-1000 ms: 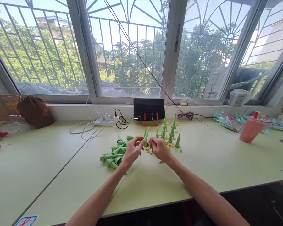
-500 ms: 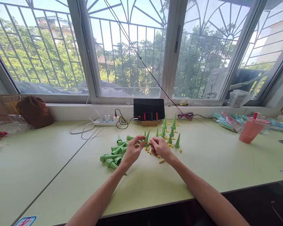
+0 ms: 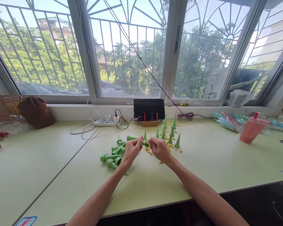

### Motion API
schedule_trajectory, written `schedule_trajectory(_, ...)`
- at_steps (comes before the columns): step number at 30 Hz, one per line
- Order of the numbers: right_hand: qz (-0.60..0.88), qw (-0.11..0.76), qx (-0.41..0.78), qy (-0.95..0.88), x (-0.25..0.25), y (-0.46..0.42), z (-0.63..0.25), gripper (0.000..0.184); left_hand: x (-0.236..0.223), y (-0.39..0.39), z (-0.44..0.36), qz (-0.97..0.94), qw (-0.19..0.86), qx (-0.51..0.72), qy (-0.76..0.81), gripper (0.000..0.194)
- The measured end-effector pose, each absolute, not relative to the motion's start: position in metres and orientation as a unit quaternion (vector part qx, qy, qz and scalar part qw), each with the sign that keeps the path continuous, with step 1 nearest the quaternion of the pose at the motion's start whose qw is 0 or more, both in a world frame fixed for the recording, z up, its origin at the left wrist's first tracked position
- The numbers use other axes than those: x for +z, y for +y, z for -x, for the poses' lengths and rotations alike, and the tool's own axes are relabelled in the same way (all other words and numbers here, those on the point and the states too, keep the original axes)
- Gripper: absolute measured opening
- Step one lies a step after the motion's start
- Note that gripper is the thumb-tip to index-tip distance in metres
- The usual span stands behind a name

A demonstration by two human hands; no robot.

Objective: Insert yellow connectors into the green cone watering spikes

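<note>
Between the fingers of my left hand [image 3: 132,149] is a green plastic watering spike [image 3: 145,143], tipped so that its open, collared end faces me. My right hand [image 3: 159,148] pinches at the spike's right side. The small yellow valve in its fingertips is mostly covered by the fingers. Behind the held spike, another green cone [image 3: 145,135] points upward. Loose yellow valves [image 3: 148,150] lie under and between my hands. Left of my left hand is a pile of green spikes [image 3: 113,156] lying in various directions.
Upright spikes with yellow valves, some stacked [image 3: 171,131], stand right of my hands. Behind are a phone [image 3: 149,116] against a dark tablet [image 3: 148,105] and a power strip [image 3: 106,122]. A red drink cup [image 3: 252,130] and packaged items [image 3: 226,121] are at right, a brown bag [image 3: 36,112] at left.
The held spike has turned from pointing up to showing its open end towards me. My right fingers have come up against it, and my left fingers have closed in beside it.
</note>
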State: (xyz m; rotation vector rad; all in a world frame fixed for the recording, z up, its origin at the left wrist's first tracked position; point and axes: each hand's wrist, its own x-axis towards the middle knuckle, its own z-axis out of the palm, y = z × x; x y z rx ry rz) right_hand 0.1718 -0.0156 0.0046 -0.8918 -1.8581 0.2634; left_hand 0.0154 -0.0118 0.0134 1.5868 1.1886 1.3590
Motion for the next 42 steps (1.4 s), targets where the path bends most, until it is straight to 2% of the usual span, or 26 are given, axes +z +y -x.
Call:
schedule_trajectory(9,0.357,0.502,0.100,-0.782,0.0049,-0.0143,-0.1736,0.032,0.0146,-0.0137,-0.0140,-0.622,0.433,0.485,0.437,0.051)
schedule_trajectory(24,0.403,0.503,0.157,-0.748,0.0041,-0.0146,-0.1746,0.031,0.0109,-0.0138,-0.0136,-0.691,0.359,0.491,0.390,0.028)
schedule_trajectory(34,0.414,0.503,0.198,-0.732,0.0072,-0.0171,-0.1727,0.032,0.0066,-0.0090,-0.0143,-0.704,0.279,0.525,0.389,0.024)
schedule_trajectory(42,0.404,0.532,0.173,-0.724,0.0088,-0.0184,-0.1752,0.033,0.0088,-0.0101,-0.0167,-0.682,0.301,0.518,0.420,0.027)
